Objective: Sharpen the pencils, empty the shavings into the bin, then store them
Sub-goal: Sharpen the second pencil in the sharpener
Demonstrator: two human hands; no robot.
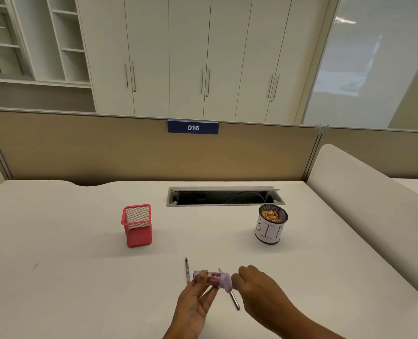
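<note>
A: Entry, hands. State of each?

B: Left hand palm up, its fingertips pinching the clear end of the lilac pencil sharpener. Right hand curled round the round lilac cap end. Both are grasping the same item.

A: Orientation of the sharpener?

B: Lying sideways between the two hands, over the near-centre of the white desk. Whether it touches the desk, I cannot tell.

A: Pencils?

B: Two, both flat on the desk, tips pointing away. Left pencil lies just beside the left fingertips. Right pencil runs behind the sharpener, with the tip showing above it and the barrel below.

A: Containers?

B: Red mesh pencil holder upright, far left of the hands, well apart from them. Black mesh cup wrapped in paper lettered BIN upright at far right, with orange-brown shavings inside.

A: Background?

B: Open cable tray in the desk behind the bin; beige partition carrying a blue plate reading 016.
</note>
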